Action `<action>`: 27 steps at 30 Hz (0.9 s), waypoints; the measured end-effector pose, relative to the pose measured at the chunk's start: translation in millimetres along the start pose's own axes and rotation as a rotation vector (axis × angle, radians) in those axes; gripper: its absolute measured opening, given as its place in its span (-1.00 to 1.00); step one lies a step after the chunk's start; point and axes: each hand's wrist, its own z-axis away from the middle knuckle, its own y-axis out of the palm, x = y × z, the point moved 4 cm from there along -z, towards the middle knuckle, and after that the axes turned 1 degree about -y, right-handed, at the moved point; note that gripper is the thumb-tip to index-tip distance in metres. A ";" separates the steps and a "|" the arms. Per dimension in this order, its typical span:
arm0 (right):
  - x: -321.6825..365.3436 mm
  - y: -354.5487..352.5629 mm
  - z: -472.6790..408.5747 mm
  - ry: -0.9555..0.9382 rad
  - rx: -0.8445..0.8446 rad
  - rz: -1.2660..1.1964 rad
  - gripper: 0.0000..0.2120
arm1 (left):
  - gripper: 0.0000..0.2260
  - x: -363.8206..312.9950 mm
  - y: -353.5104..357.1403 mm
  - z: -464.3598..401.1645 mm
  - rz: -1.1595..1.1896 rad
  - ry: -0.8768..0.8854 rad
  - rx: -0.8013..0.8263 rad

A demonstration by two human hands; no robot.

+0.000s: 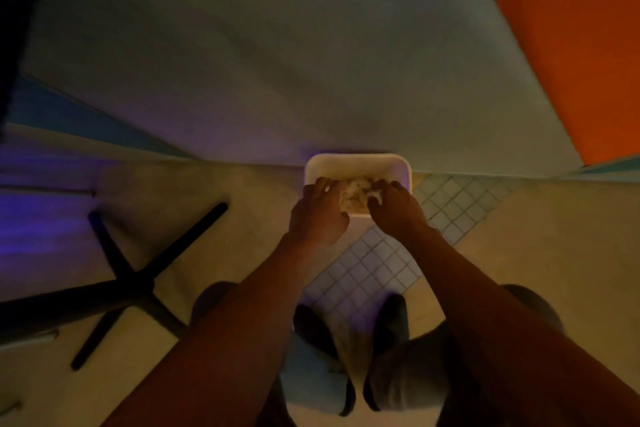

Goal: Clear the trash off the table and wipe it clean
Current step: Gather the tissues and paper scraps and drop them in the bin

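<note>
Both hands meet at the centre of the frame, over a white rectangular bin with rounded corners (356, 165) which stands on the floor against the wall. Left hand (318, 213) is at the bin's left edge, fingers curled and pressed on a crumpled whitish wad of paper trash (356, 194). Right hand (398, 210) is at the right edge, fingers also curled on the same wad, so the wad sits between the 2 hands, inside the bin opening. Whether the wad is lifted or rests on other trash, I cannot tell; the pic is dim and blurred.

Lower centre: two dark shoes (388, 326) on a strip of small square floor tiles (367, 270). Lower left: black cross-shaped table base (128, 284) on the pale floor. Upper right corner: an orange surface (568, 38). Grey-green wall (277, 62) fills the upper part.
</note>
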 end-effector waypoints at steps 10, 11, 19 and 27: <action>63.3 -101.5 129.0 -0.007 0.082 0.055 -0.64 | -0.53 -44.7 -129.6 115.8 0.103 -0.043 0.022; 76.2 -114.8 141.9 -0.014 0.089 0.056 -0.65 | -0.53 -48.1 -147.2 129.7 0.122 -0.058 0.008; 163.9 -182.5 206.7 -0.153 0.082 0.082 -0.61 | -0.51 -55.3 -241.7 215.3 0.245 -0.164 -0.124; 248.0 -219.1 249.1 -0.332 0.090 0.026 -0.68 | -0.54 -34.9 -293.5 296.9 0.339 -0.312 -0.291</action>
